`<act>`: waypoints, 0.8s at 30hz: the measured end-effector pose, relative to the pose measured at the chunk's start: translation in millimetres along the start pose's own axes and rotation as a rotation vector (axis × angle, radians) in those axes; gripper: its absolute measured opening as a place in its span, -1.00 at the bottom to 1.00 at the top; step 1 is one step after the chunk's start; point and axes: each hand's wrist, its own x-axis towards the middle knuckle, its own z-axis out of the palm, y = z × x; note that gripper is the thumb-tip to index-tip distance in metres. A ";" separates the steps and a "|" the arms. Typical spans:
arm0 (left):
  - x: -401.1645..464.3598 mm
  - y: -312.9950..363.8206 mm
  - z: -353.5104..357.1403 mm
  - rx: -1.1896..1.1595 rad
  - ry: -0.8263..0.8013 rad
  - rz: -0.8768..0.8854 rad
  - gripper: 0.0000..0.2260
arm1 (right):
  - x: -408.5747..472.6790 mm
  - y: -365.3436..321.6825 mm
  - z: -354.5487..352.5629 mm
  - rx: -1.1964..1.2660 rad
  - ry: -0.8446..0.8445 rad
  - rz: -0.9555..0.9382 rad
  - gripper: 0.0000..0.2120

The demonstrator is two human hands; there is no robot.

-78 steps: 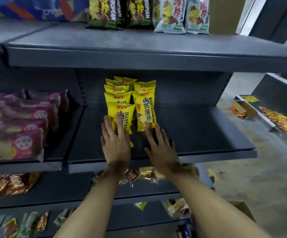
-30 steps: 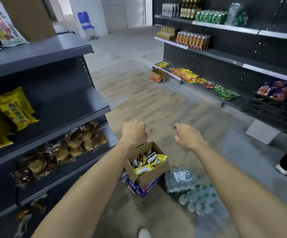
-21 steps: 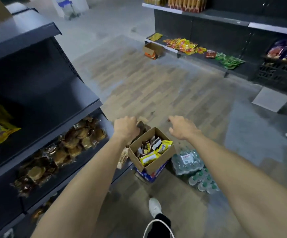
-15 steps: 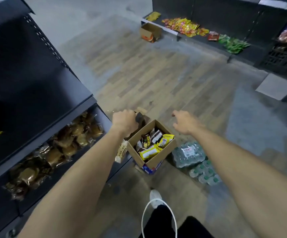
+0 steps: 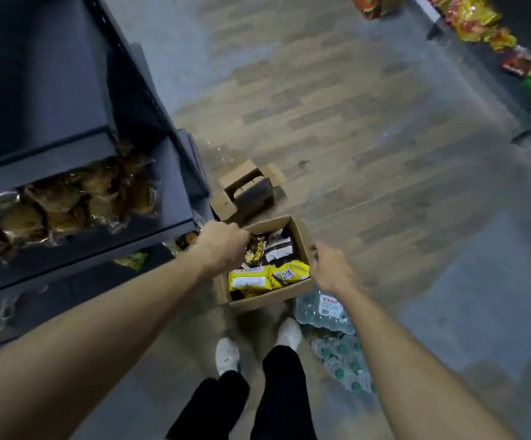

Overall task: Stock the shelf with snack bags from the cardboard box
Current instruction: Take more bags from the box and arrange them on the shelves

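An open cardboard box (image 5: 302, 233) stands on the floor in front of my feet, with yellow snack bags (image 5: 251, 279) and dark brown ones (image 5: 273, 246) inside. My left hand (image 5: 223, 246) hangs over the box's left rim with fingers curled down; whether it touches a bag is hidden. At the box's right rim, my right hand (image 5: 331, 268) is loosely open and holds nothing. The dark shelf (image 5: 77, 147) rises at the left.
The lower shelf board carries clear-wrapped brown pastries (image 5: 67, 198). A second small cardboard box (image 5: 248, 188) lies open behind the first. A shrink-wrapped pack of water bottles (image 5: 331, 328) sits on the floor at the right. Another shelf with bright bags (image 5: 480, 23) lines the far right.
My view has swung from the shelf's yellow bags down to the floor. Both hands have dropped to the box, the left one now over its rim.
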 end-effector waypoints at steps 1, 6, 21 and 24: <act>7.1 -0.7 11.9 -0.016 -0.014 -0.013 -0.85 | 10.7 3.8 6.6 -0.011 -0.014 -0.008 -0.71; 47.1 -3.4 86.4 -0.092 -0.121 -0.056 -0.80 | 76.0 33.5 58.0 -0.061 -0.108 -0.024 -0.71; 89.2 4.4 240.7 -0.217 -0.386 -0.024 -0.69 | 177.5 42.8 150.6 -0.209 -0.142 -0.056 -0.69; 97.5 4.6 254.5 -0.246 -0.393 -0.027 -0.70 | 196.0 39.6 157.9 -0.292 -0.252 -0.027 -0.65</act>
